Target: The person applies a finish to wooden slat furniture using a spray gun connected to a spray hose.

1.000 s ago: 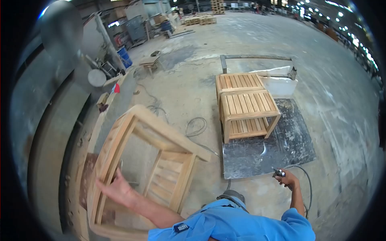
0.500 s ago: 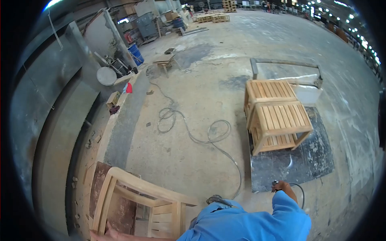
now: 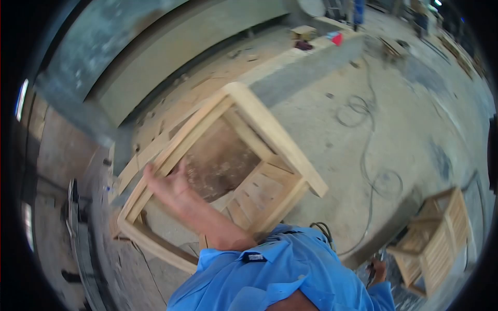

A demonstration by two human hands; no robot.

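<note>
**Left hand on the frame rail, tool low at the right edge**

Left of centre in the frame, the left hand [image 3: 168,181] rests on the long side rail of a wooden table frame [image 3: 270,132], which lies tipped over on the dusty floor with its slatted shelf [image 3: 259,194] turned toward the person. The fingers look spread and laid against the rail, not wrapped round it, though motion blur makes the contact hard to read. At the lower right, mostly hidden behind the blue sleeve [image 3: 290,274], the right hand [image 3: 377,269] is clenched round a small hand tool [image 3: 370,274] whose type cannot be made out.

Judging by how the frame lies, moving it well would call for a firmer hold: fingers curled under the rail near a joint, so the piece pivots on its lower edge and does not slide on the sawdust.

A hose or cable [image 3: 368,155] snakes in loops over the concrete to the right of the frame, near enough to snag a leg. Farther right, a finished slatted table [image 3: 438,236] stands near the frame's edge. A low concrete ledge [image 3: 306,67] runs along the upper side, with a small wooden block [image 3: 302,32] and a red object [image 3: 337,37] on it.
</note>
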